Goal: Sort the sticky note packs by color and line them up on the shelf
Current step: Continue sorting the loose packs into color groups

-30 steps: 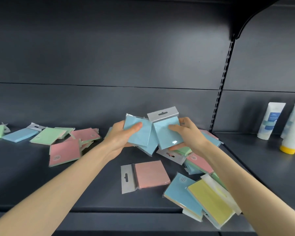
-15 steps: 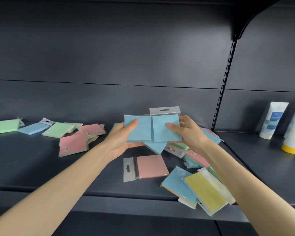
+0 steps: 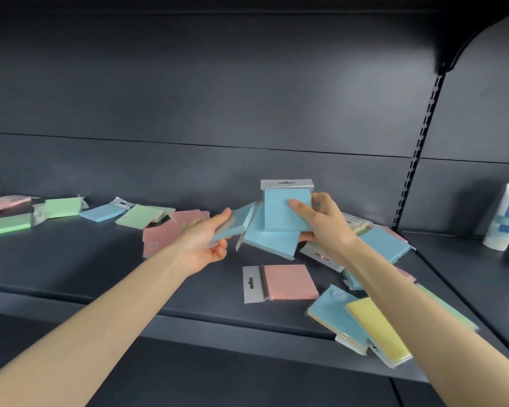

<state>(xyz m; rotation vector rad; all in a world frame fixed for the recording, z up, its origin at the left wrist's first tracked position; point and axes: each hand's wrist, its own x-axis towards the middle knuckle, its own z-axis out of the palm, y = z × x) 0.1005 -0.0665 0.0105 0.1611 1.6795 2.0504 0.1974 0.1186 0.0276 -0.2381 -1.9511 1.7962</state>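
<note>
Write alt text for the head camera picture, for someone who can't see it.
The left hand grips one blue pack and the right hand holds a fan of blue packs above a dark shelf. Other packs, pink, green, blue and yellow, lie scattered on it.

Dark grey shelf (image 3: pixel 71 265), back panel (image 3: pixel 188 83) and slotted upright (image 3: pixel 422 136).

Since 0.5 s ago, L hand (image 3: pixel 202 245) has split from the bundle. It's gone left & down w/ one blue pack (image 3: pixel 232 223), thumb on top, pack tipped nearly flat, blurred. R hand (image 3: pixel 325 227) now holds the rest alone: tabbed blue pack (image 3: pixel 287 211) upright in front, second blue pack (image 3: pixel 272 240) skewed below it. Can't tell if the L pack's edge still touches those. My view swung left too: pink pack (image 3: pixel 3 202) now in at far L, only one tube (image 3: pixel 506 218) left at R edge.
</note>
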